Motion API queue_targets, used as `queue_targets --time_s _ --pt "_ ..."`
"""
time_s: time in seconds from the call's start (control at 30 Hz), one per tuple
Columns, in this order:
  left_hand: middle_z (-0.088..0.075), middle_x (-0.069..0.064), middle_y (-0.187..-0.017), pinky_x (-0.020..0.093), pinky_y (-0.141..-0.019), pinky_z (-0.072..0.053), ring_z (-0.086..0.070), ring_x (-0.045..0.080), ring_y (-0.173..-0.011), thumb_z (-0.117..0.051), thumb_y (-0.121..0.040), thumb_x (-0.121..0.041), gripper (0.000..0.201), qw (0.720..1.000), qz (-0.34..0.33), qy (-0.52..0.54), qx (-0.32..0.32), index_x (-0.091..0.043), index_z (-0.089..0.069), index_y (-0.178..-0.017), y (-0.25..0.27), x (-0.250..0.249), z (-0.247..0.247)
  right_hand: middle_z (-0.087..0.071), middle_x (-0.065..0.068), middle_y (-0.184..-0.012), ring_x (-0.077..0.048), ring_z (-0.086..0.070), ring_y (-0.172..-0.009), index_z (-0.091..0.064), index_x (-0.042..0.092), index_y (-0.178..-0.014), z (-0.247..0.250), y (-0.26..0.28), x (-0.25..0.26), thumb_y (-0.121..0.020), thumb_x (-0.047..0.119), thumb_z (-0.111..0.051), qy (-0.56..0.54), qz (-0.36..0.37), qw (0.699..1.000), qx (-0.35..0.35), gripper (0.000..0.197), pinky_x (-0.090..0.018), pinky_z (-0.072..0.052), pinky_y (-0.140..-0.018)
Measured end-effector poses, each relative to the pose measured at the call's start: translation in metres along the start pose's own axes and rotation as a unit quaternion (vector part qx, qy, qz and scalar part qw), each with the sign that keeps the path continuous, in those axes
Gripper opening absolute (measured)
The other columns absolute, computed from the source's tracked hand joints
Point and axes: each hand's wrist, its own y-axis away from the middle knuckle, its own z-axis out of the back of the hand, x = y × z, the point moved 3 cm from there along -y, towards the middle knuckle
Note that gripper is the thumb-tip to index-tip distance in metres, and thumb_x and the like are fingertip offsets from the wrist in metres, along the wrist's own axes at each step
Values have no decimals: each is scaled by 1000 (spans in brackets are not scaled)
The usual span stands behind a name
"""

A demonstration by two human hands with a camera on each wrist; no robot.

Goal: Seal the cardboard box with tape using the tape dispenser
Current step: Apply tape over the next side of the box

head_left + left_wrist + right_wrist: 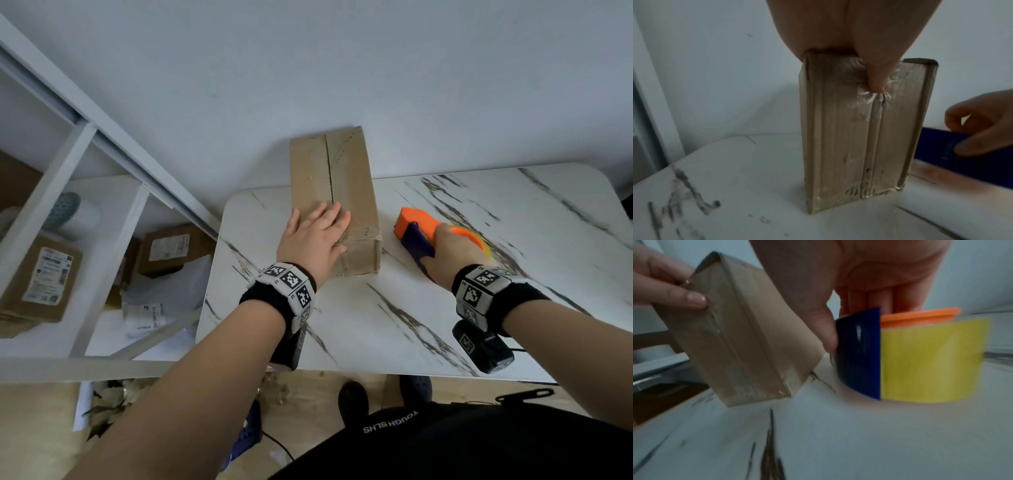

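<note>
A long brown cardboard box [329, 171] lies on the marble-patterned table [411, 325], its centre seam running away from me. My left hand [315, 236] rests flat on the box's near end with straight fingers. The thumb [877, 78] presses old clear tape on the end face of the box [838, 138]. To the right, my right hand [455, 253] grips the orange and blue tape dispenser [414, 219], which stands on the table. In the right wrist view the thumb lies on the dispenser's blue blade guard [859, 353], beside the yellow tape roll [931, 360] and the box [748, 345].
A white shelf unit [85, 192] stands left of the table and holds labelled parcels [41, 277] and mail bags. A pale wall runs behind the table. The table's rounded front edge [342, 371] is near my body, with dark shoes and floor below.
</note>
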Motion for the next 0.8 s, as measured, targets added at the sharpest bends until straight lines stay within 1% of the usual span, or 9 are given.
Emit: queue_targets --time_s 0.07,0.13,0.27,0.33,0.47,0.57,0.67,0.7,0.8 --pt "-13 -10 -158 41 -118 0 -9 11 -147 -43 -95 -35 58 1000 0 2 2 -31 -19 -147 2 -1 2 -56 -13 -81 -29 -51 -68 -38 7 -99 15 4 0 -85 12 -54 -67 -4 997 -29 22 -31 -37 -57" --pt "-14 -9 -158 43 -119 -4 -10 12 -146 -46 -93 -38 60 1000 3 20 20 -30 -21 -147 0 -1 7 -57 -15 -89 -29 -50 -73 -42 7 -104 31 6 5 -84 10 -53 -129 3 990 -57 23 -32 -38 -63" --pt "-28 -3 -154 45 -118 -16 -23 19 -143 -42 -93 -46 53 997 5 64 41 -25 -37 -142 -6 -2 25 -64 -15 -95 -35 -58 -85 -51 13 -111 69 14 25 -83 12 -50 -208 41 967 -144 28 -39 -49 -73" --pt "-39 2 -149 39 -115 -24 -34 21 -137 -38 -97 -38 44 994 8 105 12 -20 -46 -136 -7 -3 38 -65 -11 -93 -32 -58 -83 -54 17 -108 88 20 34 -85 21 -50 -245 50 951 -183 24 -36 -48 -71" --pt "-45 7 -144 30 -109 -30 -41 21 -133 -36 -100 -28 42 969 49 235 -53 -14 -43 -139 -6 2 68 -62 -1 -80 -24 -58 -77 -53 20 -90 116 33 51 -82 47 -58 -271 95 931 -225 28 -30 -43 -63" --pt "-58 9 -130 25 -93 -39 -54 19 -117 -36 -100 -25 38 912 104 388 -83 -9 -51 -132 -5 6 88 -54 8 -68 -11 -53 -64 -52 19 -82 119 43 64 -79 49 -63 -257 135 932 -216 32 -23 -34 -51" --pt "-60 7 -109 24 -75 -50 -61 20 -92 -40 -99 -28 30 774 167 611 -8 -12 -53 -119 5 8 92 -56 6 -72 -13 -54 -68 -53 17 -80 117 49 75 -78 46 -66 -240 170 934 -205 32 -23 -36 -53" --pt "-59 7 -105 24 -73 -52 -62 19 -85 -42 -99 -26 25 746 171 643 14 -12 -53 -117 9 8 94 -57 4 -73 -16 -55 -72 -53 17 -79 116 51 77 -78 45 -67 -235 181 933 -203 31 -25 -37 -55" --pt "-61 6 -94 31 -82 -53 -61 14 -76 -42 -98 -12 28 723 182 666 22 -7 -50 -125 17 12 94 -57 5 -72 -19 -55 -75 -49 22 -70 116 55 85 -77 44 -69 -230 210 931 -191 30 -27 -38 -60"
